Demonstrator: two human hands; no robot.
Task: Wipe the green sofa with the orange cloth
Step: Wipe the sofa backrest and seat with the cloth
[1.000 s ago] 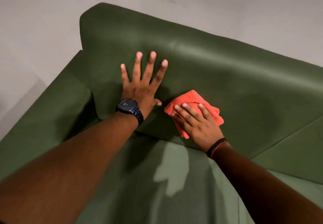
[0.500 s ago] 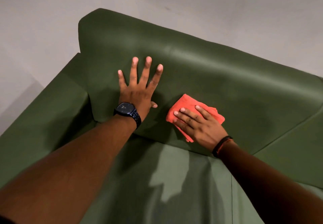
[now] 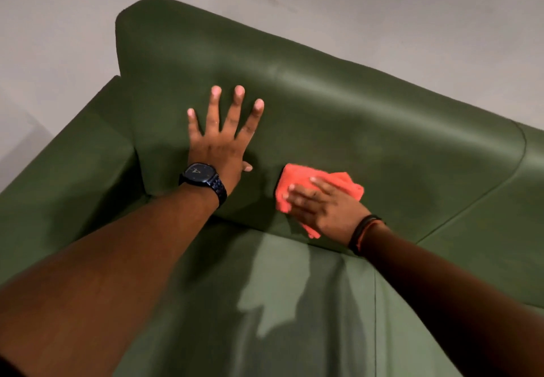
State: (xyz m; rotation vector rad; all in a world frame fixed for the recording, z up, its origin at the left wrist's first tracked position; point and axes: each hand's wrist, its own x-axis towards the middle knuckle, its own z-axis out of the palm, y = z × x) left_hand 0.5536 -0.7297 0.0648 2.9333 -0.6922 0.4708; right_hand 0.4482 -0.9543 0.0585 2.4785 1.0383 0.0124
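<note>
The green sofa (image 3: 368, 129) fills most of the view, its backrest running from upper left to right. My left hand (image 3: 223, 138), with a dark watch on the wrist, lies flat on the backrest with fingers spread and holds nothing. To its right, my right hand (image 3: 321, 203) presses the folded orange cloth (image 3: 297, 179) against the lower part of the backrest, just above the seat cushion. The fingers cover the cloth's middle; its left and right edges stick out. The right hand looks slightly blurred.
The sofa's left armrest (image 3: 67, 176) rises at the left. A pale wall (image 3: 382, 8) stands right behind the backrest. A seam (image 3: 375, 317) divides the seat cushions below my right arm.
My right hand has slid the orange cloth a little lower on the backrest, toward the seat. My left hand has stayed spread flat in the same spot.
</note>
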